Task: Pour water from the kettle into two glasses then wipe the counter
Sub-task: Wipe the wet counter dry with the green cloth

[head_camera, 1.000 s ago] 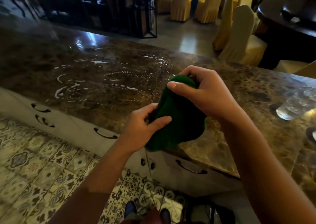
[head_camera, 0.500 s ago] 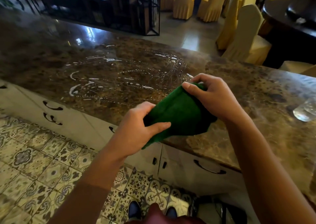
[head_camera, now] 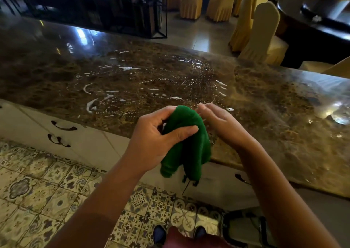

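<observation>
Head cam: left hand (head_camera: 151,139) clenched the green cloth (head_camera: 186,143) above the counter (head_camera: 265,99) edge, ends dangling; right hand (head_camera: 219,122) hovered beside it, fingers relaxed, holding nothing. Water streaks (head_camera: 151,84) sat further back. Risk: bunched cloth w/ one-hand grip could just smear, or slip floorward.

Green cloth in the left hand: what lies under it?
Under the green cloth, gripped by the left hand, show the brown marble counter's edge and white cabinet front. The handle directly behind it is mostly covered.
</observation>
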`<move>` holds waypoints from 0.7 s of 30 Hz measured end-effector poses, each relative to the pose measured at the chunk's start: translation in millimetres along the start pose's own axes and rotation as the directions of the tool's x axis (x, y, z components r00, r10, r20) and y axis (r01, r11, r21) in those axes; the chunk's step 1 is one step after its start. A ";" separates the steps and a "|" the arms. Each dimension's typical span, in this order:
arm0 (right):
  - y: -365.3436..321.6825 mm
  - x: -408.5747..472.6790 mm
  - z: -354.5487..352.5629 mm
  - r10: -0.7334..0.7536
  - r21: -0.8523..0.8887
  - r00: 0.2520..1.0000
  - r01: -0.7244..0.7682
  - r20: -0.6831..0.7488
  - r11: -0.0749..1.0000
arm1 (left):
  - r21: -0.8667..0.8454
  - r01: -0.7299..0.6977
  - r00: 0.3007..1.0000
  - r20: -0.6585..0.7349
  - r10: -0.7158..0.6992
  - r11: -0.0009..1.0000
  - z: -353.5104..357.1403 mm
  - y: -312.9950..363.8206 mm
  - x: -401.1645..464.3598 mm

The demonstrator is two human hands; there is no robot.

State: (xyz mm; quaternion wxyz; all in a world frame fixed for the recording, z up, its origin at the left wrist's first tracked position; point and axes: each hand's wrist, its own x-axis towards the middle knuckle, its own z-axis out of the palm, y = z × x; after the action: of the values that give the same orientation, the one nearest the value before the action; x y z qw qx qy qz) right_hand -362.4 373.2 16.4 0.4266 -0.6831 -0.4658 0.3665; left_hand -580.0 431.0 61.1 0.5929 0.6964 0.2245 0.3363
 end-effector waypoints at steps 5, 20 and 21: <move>8.8 -30.2 11.2 -0.141 0.281 0.986 0.110 0.092 0.953 | 0.005 0.011 0.999 -0.048 -0.011 1.000 -13.5 -4.6 11.9; 23.0 27.0 -20.4 0.073 0.668 0.974 0.091 -0.212 0.739 | -0.304 0.154 0.951 -0.213 -0.225 0.940 -14.2 -46.3 108.5; 19.4 32.8 -23.7 0.109 0.749 0.977 0.068 -0.184 0.659 | -0.381 0.162 0.944 -0.209 -0.256 0.910 -10.3 -49.3 116.2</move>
State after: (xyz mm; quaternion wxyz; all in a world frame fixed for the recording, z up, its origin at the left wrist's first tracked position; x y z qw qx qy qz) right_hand -325.1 394.7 3.8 0.7135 -0.4864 -0.2164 0.4555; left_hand -505.1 530.3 37.2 0.7090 0.4991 0.3074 0.3922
